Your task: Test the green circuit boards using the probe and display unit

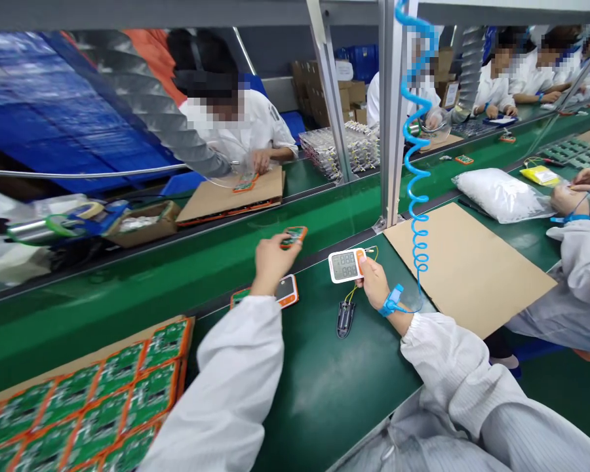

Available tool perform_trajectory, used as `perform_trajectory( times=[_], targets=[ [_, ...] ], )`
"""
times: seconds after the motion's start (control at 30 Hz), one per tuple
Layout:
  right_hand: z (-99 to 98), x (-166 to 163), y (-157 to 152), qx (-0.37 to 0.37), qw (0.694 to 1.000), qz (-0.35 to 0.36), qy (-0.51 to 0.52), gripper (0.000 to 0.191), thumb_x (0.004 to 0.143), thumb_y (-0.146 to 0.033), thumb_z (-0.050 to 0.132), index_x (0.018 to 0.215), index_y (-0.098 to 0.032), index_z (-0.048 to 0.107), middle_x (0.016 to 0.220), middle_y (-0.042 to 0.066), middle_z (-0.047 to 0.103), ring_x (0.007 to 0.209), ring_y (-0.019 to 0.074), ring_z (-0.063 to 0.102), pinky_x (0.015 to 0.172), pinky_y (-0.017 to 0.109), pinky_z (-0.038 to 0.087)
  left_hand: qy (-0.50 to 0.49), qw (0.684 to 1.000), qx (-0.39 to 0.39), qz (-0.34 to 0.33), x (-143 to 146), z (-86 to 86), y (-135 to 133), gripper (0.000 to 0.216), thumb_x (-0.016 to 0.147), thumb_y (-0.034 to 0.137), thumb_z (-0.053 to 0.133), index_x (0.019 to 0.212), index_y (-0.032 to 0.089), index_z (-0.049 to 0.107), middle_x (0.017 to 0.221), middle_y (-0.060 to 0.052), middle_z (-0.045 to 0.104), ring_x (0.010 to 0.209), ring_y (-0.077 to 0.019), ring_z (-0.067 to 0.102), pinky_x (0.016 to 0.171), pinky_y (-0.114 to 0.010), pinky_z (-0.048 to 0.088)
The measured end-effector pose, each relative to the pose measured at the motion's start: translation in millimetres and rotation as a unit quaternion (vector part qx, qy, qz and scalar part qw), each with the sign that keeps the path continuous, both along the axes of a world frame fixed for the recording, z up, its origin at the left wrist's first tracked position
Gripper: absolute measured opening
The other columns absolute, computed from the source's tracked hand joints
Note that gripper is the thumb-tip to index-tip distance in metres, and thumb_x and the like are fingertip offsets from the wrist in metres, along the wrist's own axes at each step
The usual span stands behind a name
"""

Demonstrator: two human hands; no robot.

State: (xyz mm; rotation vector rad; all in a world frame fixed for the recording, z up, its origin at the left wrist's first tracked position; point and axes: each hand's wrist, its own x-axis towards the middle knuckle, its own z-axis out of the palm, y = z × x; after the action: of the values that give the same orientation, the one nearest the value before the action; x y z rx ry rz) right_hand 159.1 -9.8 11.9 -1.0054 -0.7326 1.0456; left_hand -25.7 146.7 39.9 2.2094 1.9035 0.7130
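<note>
My left hand (271, 263) grips a small green circuit board in an orange frame (295, 236), held over the green conveyor belt. Below that wrist, a unit with a dark screen and orange-white rim (288, 292) lies at the bench edge, partly hidden by my sleeve. In my right hand (374, 283) is a white digital display unit (345, 265) with an orange button end, its screen lit with segment digits. Yellow wires run from it to a black battery holder (345, 318) on the green bench. A blue wrist strap (392, 300) circles my right wrist.
Orange-framed circuit boards (113, 393) lie stacked at the lower left. A cardboard sheet (467, 262) and white plastic bag (502, 195) are on the right, near another person's hands (573, 196). A coiled blue cord (417, 177) hangs before a metal post (392, 118). Co-workers sit across the belt.
</note>
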Motion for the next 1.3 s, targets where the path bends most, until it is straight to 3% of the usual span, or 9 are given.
perform_trajectory(
  times=[0.13, 0.23, 0.33, 0.4, 0.5, 0.57, 0.73, 1.13, 1.3],
  targets=[
    [-0.8, 1, 2, 0.009, 1.0, -0.015, 0.024, 0.06, 0.068, -0.075, 0.055, 0.077, -0.016, 0.058, 0.051, -0.005, 0.042, 0.043, 0.0055, 0.032, 0.038, 0.02, 0.025, 0.047, 0.996, 0.017, -0.07, 50, -20.5, -77, 0.042, 0.075, 0.043, 0.064, 0.112, 0.023, 0.067, 0.099, -0.013, 0.058, 0.098, -0.0297, 0.054, 0.084, -0.039, 0.041],
    [-0.2, 1, 2, 0.01, 1.0, -0.012, 0.026, 0.059, 0.069, -0.075, 0.054, 0.077, -0.016, 0.059, 0.05, -0.006, 0.041, 0.042, 0.0056, 0.031, 0.038, 0.021, 0.024, 0.076, 0.993, 0.019, -0.084, 57, -40.1, -104, 0.042, 0.075, 0.04, 0.065, 0.112, 0.021, 0.066, 0.104, -0.015, 0.057, 0.105, -0.0337, 0.049, 0.091, -0.048, 0.036],
    [1.0, 0, 0, 0.012, 1.0, -0.005, 0.018, 0.059, 0.07, -0.074, 0.053, 0.076, -0.016, 0.058, 0.05, -0.005, 0.04, 0.043, 0.0059, 0.032, 0.039, 0.021, 0.025, -0.018, 0.995, 0.06, -0.076, 51, -51.5, -109, 0.035, 0.085, 0.039, 0.053, 0.11, 0.019, 0.066, 0.119, -0.017, 0.053, 0.115, -0.0342, 0.043, 0.099, -0.052, 0.029],
    [1.4, -1, -1, 0.008, 1.0, -0.002, 0.005, 0.059, 0.07, -0.074, 0.053, 0.079, -0.016, 0.059, 0.051, -0.005, 0.041, 0.043, 0.0062, 0.032, 0.039, 0.021, 0.026, -0.191, 0.973, 0.073, -0.106, 49, -54.8, -112, 0.042, 0.095, 0.04, 0.032, 0.113, 0.018, 0.063, 0.117, -0.016, 0.055, 0.112, -0.0286, 0.048, 0.099, -0.048, 0.034],
    [-0.2, -1, -1, 0.001, 1.0, 0.005, -0.015, 0.059, 0.071, -0.074, 0.051, 0.081, -0.016, 0.059, 0.053, -0.004, 0.043, 0.044, 0.0067, 0.032, 0.04, 0.022, 0.027, -0.465, 0.868, 0.019, -0.173, 56, -58.5, -123, 0.053, 0.097, 0.045, 0.016, 0.122, 0.015, 0.052, 0.098, -0.012, 0.062, 0.088, -0.0202, 0.058, 0.083, -0.038, 0.046],
    [-2.5, -1, -1, -0.001, 1.0, 0.015, -0.027, 0.059, 0.07, -0.075, 0.051, 0.078, -0.017, 0.057, 0.053, -0.004, 0.043, 0.045, 0.0069, 0.033, 0.041, 0.022, 0.028, -0.553, 0.811, -0.032, -0.188, 64, -60.8, -132, 0.049, 0.095, 0.049, 0.03, 0.125, 0.016, 0.049, 0.095, -0.009, 0.062, 0.077, -0.0164, 0.057, 0.074, -0.032, 0.048],
    [-7.5, -2, 1, -0.02, 0.997, 0.05, -0.062, 0.06, 0.07, -0.076, 0.05, 0.079, -0.017, 0.056, 0.052, -0.005, 0.042, 0.046, 0.0073, 0.034, 0.042, 0.022, 0.028, -0.618, 0.758, -0.107, -0.18, 76, -60.6, -143, 0.045, 0.082, 0.043, 0.06, 0.119, 0.019, 0.052, 0.09, -0.003, 0.059, 0.065, -0.0106, 0.052, 0.064, -0.024, 0.047],
    [-16.2, 10, 8, -0.005, 0.982, 0.158, -0.107, 0.05, 0.071, -0.065, 0.059, 0.088, -0.018, 0.054, 0.058, -0.006, 0.046, 0.048, 0.0075, 0.04, 0.047, 0.022, 0.033, -0.659, 0.727, -0.118, -0.15, 73, -61.0, -137, 0.038, 0.08, 0.034, 0.06, 0.114, 0.017, 0.054, 0.079, 0.0, 0.058, 0.06, -0.0085, 0.05, 0.06, -0.022, 0.044],
    [-17.0, 11, 7, -0.002, 0.981, 0.155, -0.115, 0.046, 0.073, -0.062, 0.058, 0.084, -0.018, 0.052, 0.059, -0.005, 0.047, 0.047, 0.0074, 0.041, 0.047, 0.023, 0.034, -0.663, 0.724, -0.116, -0.151, 73, -59.4, -137, 0.038, 0.08, 0.032, 0.061, 0.113, 0.017, 0.054, 0.078, 0.0, 0.059, 0.059, -0.0083, 0.05, 0.06, -0.022, 0.044]
  ],
)
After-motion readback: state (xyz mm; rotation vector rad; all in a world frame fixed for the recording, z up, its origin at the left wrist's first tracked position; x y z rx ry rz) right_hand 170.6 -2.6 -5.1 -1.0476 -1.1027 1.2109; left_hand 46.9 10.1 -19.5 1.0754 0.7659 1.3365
